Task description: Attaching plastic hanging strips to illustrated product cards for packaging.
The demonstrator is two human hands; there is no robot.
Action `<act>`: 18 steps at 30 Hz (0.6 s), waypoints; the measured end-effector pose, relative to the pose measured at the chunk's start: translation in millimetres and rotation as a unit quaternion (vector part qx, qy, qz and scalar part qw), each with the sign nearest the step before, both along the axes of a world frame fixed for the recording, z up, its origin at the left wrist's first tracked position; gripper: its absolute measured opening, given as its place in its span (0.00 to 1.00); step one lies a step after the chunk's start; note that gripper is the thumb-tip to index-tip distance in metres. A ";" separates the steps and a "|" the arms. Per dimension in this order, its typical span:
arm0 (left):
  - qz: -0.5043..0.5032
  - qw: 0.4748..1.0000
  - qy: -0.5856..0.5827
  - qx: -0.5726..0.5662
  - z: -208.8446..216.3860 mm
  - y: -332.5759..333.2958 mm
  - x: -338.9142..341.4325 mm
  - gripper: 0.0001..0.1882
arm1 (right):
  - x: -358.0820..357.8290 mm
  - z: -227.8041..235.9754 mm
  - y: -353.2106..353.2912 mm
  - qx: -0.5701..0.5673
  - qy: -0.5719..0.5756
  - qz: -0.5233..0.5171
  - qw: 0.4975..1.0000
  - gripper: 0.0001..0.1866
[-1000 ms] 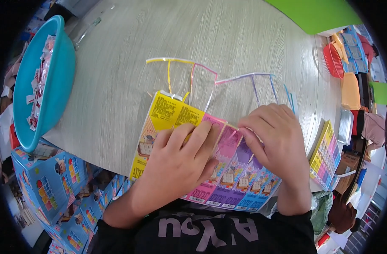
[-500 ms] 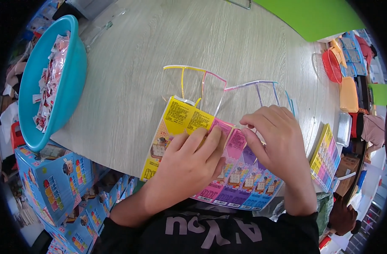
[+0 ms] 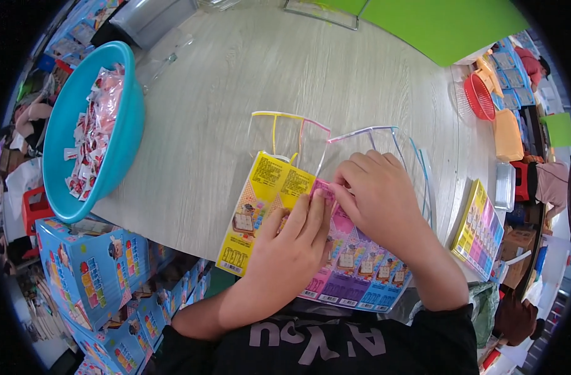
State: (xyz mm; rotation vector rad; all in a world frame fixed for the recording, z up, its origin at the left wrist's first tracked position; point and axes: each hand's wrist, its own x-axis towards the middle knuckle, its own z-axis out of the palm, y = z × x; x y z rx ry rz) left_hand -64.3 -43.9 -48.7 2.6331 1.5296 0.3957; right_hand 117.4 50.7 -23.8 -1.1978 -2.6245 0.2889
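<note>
A printed card sheet (image 3: 254, 209) in yellow, pink, purple and blue sections lies in front of me at the table's near edge. My left hand (image 3: 282, 250) rests flat over its middle, fingers stretched along the pink part. At the pink section's top edge, my right hand (image 3: 376, 194) pinches the card between thumb and fingers, close to the left fingertips. Beyond the sheet extends a clear plastic piece with coloured rims (image 3: 298, 117), partly covered by the card and my right hand.
A turquoise basin (image 3: 135, 125) with small wrapped packets stands at the left. Blue printed boxes (image 3: 104, 269) are stacked below it. To the right lie more card sheets (image 3: 476, 231), a red basket (image 3: 479, 97) and a clear tray (image 3: 505, 187). A green board (image 3: 435, 28) lies at the far side.
My right hand has shifted left and closed onto the pink card edge, beside my left fingertips. My left hand stays on the sheet. The whole view has shifted slightly.
</note>
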 end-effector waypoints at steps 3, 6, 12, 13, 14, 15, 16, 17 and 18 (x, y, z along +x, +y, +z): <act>-0.002 1.000 -0.006 -0.002 -0.4 0.0 -2.4 0.31 | -1.7 0.1 -1.2 0.002 0.000 0.016 1.000 0.09; -0.002 1.000 -0.017 -0.001 -3.2 0.1 -2.5 0.29 | 0.2 -0.1 0.8 -0.002 0.013 0.030 0.999 0.09; 0.003 1.000 -0.022 0.010 -3.4 0.1 -0.7 0.30 | 6.4 -4.6 3.8 -0.085 0.069 0.015 0.994 0.10; 0.004 1.000 -0.022 0.009 -2.9 -0.2 -0.6 0.30 | 6.9 -4.7 4.5 -0.085 0.070 0.013 0.994 0.10; 0.003 1.000 -0.020 0.009 -1.7 0.2 -0.7 0.30 | 7.3 -4.6 6.4 -0.091 0.080 0.014 0.993 0.10; 0.009 1.000 -0.018 -0.009 -2.6 -1.8 -0.6 0.32 | 7.8 -7.4 6.0 -0.103 0.089 0.014 0.991 0.10; 0.015 0.999 -0.016 -0.026 -3.2 -3.1 -0.8 0.34 | 8.0 -8.8 7.1 -0.108 0.089 0.012 0.990 0.10; 0.014 0.999 -0.015 -0.032 -3.2 -1.8 -1.5 0.34 | 7.8 -8.7 9.7 -0.109 0.094 0.015 0.989 0.10; 0.013 0.999 -0.019 -0.029 -2.6 -1.1 -0.4 0.33 | 9.8 -8.3 9.7 -0.113 0.096 0.017 0.989 0.10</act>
